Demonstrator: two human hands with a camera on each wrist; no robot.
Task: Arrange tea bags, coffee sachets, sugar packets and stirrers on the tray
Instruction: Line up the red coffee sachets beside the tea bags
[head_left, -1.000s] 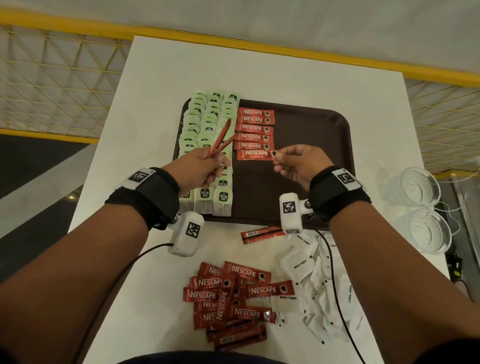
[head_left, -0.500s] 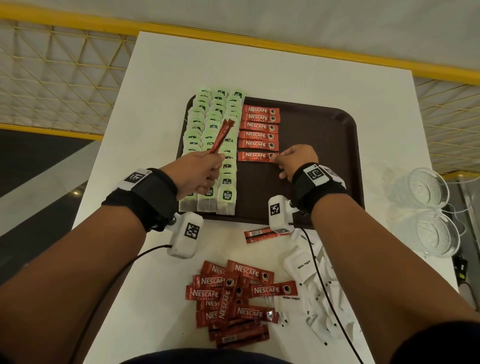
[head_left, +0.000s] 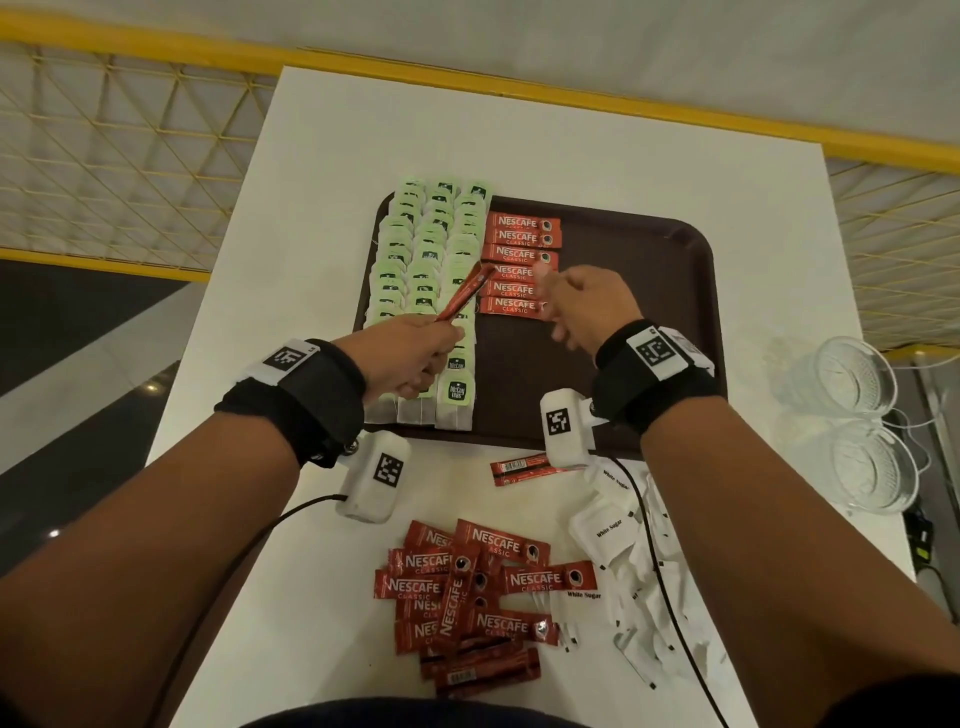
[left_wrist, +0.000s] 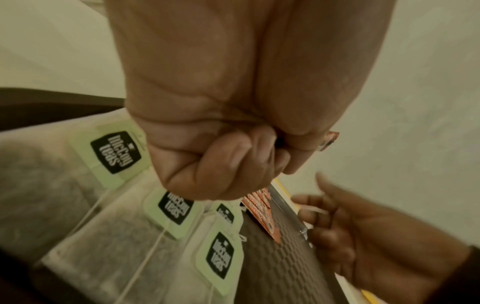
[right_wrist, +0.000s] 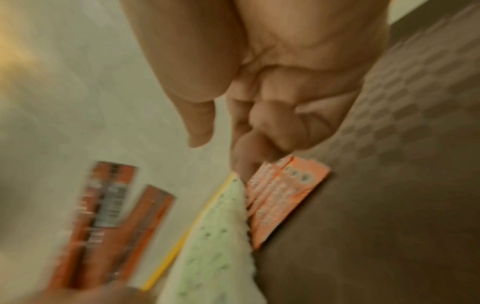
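Note:
A brown tray (head_left: 649, 291) lies mid-table. On its left side are three columns of green-tagged tea bags (head_left: 426, 249), and beside them a column of several red coffee sachets (head_left: 514, 254). My left hand (head_left: 441, 332) hovers over the near tea bags and grips two red sachets (head_left: 464, 292) that point up and to the right; these show blurred in the right wrist view (right_wrist: 111, 216). My right hand (head_left: 566, 306) hangs over the tray at the right ends of the lowest sachets, fingers loose and holding nothing (left_wrist: 350, 226).
A pile of loose coffee sachets (head_left: 467, 587) and white sugar packets (head_left: 623, 545) lies on the white table in front of the tray. One sachet (head_left: 519, 467) lies face down by the tray's near rim. Two glass bowls (head_left: 852, 379) stand at the right edge.
My right hand laid a sachet at the near end of the column, let go of it and lifted a little toward the left hand. The left hand stayed nearly still with its sachets.

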